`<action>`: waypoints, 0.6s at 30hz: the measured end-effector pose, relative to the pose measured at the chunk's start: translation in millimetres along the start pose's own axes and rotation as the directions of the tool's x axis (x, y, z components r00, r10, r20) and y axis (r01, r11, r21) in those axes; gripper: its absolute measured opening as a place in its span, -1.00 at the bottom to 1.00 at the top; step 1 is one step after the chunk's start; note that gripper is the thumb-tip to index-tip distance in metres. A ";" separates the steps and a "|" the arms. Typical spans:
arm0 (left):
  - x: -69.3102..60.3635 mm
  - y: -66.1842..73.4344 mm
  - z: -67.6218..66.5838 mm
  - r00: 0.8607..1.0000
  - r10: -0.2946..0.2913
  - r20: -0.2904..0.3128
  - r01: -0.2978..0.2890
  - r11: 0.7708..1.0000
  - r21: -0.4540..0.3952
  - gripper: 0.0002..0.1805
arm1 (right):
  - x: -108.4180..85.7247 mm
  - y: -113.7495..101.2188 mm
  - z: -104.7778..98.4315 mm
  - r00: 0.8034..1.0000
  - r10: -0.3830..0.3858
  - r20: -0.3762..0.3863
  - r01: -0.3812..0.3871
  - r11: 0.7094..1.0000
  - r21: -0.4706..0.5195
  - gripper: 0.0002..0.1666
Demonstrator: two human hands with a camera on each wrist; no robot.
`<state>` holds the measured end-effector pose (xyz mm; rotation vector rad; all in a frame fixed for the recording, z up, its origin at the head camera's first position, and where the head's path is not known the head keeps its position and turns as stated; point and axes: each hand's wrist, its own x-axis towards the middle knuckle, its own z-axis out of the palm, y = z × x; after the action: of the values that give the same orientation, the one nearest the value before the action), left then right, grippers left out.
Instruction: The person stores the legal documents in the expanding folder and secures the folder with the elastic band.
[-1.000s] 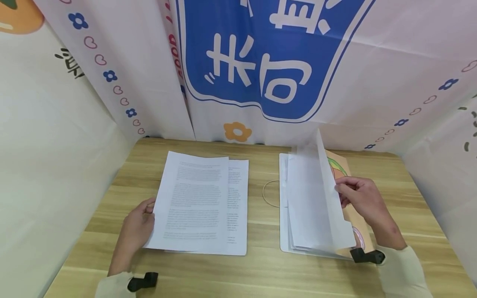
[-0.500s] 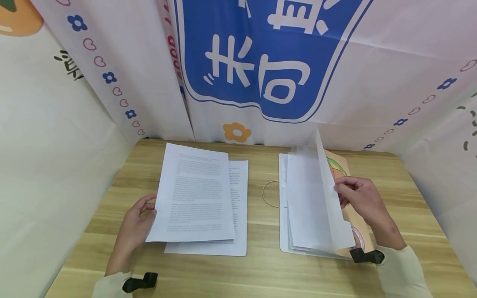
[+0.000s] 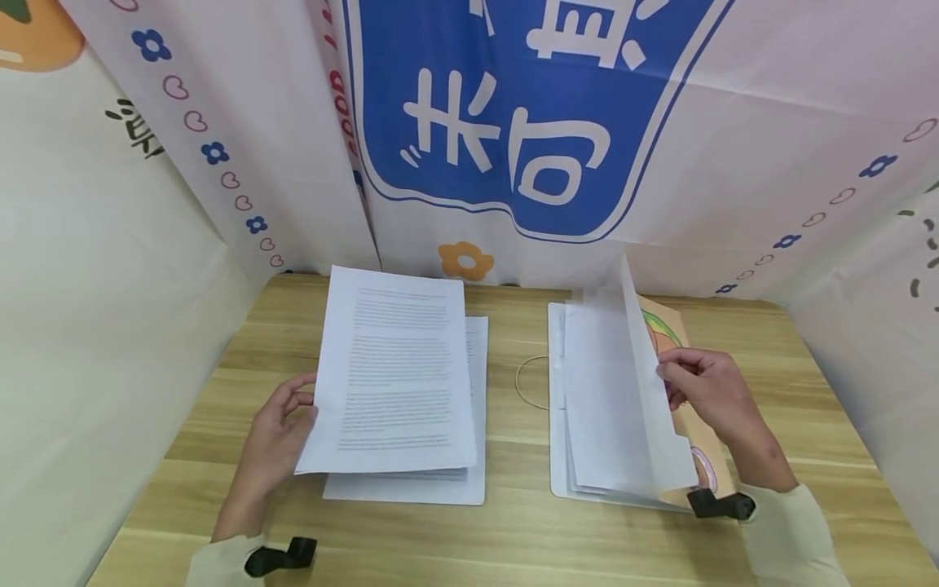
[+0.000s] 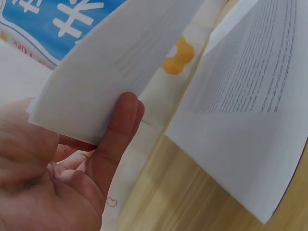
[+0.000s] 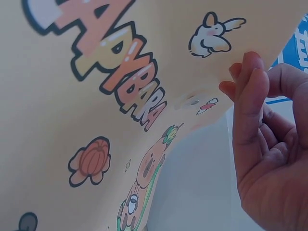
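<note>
In the head view my left hand [image 3: 275,436] pinches the left edge of printed sheets [image 3: 399,367], raised and tilted above another printed sheet [image 3: 403,492] on the table. The left wrist view shows the held paper [image 4: 86,91] between thumb and fingers. My right hand [image 3: 707,395] holds up the front cover of a file folder [image 3: 601,391], thumb on its pale inner side. Seen from the right wrist, that cover [image 5: 120,130] is peach, with capybara drawings and lettering, and the fingertips [image 5: 252,62] grip its edge. White papers show inside the folder.
A thin elastic loop [image 3: 524,383] sticks out from the folder's left side onto the wooden table [image 3: 513,530]. Printed cloth walls [image 3: 734,163] enclose the table at the back and both sides. Each wrist wears a black camera mount [image 3: 282,556].
My left hand has lifted the printed sheets up and slightly right, baring more of the sheet below. The right hand and the folder have stayed in place.
</note>
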<state>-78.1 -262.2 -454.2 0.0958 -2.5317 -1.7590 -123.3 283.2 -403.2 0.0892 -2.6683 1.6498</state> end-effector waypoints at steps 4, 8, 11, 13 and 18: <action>1.6 1.4 10.3 1.000 0.014 0.028 -0.013 0.999 -0.043 -0.51 | -0.5 0.1 -0.3 1.000 0.008 -0.001 -0.008 1.000 0.003 -0.68; 4.2 4.0 24.1 0.998 0.037 0.060 -0.032 0.995 -0.095 -0.51 | -0.5 0.6 -0.3 1.000 0.013 -0.002 -0.013 1.000 0.003 -0.68; 6.9 6.4 34.1 0.997 0.052 0.063 -0.045 0.992 -0.115 -0.52 | 0.0 1.3 0.1 1.000 0.012 -0.003 -0.012 1.000 -0.001 -0.68; 8.5 8.0 41.5 0.997 0.056 0.061 -0.049 0.993 -0.109 -0.53 | 0.4 1.8 0.3 1.000 0.013 -0.004 -0.013 1.000 0.000 -0.68; 12.0 12.5 61.7 0.996 0.023 0.089 -0.011 0.991 -0.136 -0.55 | 1.5 2.6 1.0 1.000 0.018 -0.010 -0.018 1.000 0.008 -0.67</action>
<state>-95.4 -201.3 -463.8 -0.0118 -2.4545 -1.9661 -124.9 283.4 -405.9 0.0576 -2.6636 1.6613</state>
